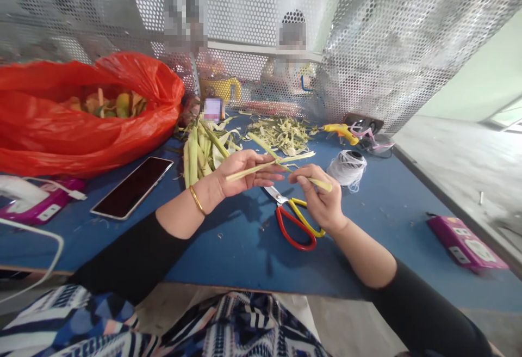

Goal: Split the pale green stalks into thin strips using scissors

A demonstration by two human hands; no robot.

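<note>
My left hand (243,172) is palm up, its fingers stretched out, holding crossed pale-green corn husk strips (248,171) against the fingers and thumb. The strips overlap at the fingertips, forming an X. My right hand (320,194) pinches one strip's end (320,184) between thumb and fingers, pointing it to the right. Beneath the hands, scissors (297,232) with one red and one yellow handle lie on the blue table (228,259); part of their blades is hidden by my left hand. Behind my left hand lies a pile of green corn husks (198,153).
Shredded husk scraps (281,135), a yellow glue gun (343,133), glasses (371,140) and a white thread spool (347,169) lie beyond the hands. A red plastic bag (134,139), phone (132,188) and purple packet (465,242) flank them. Behind a perforated metal screen (244,8) sit two people.
</note>
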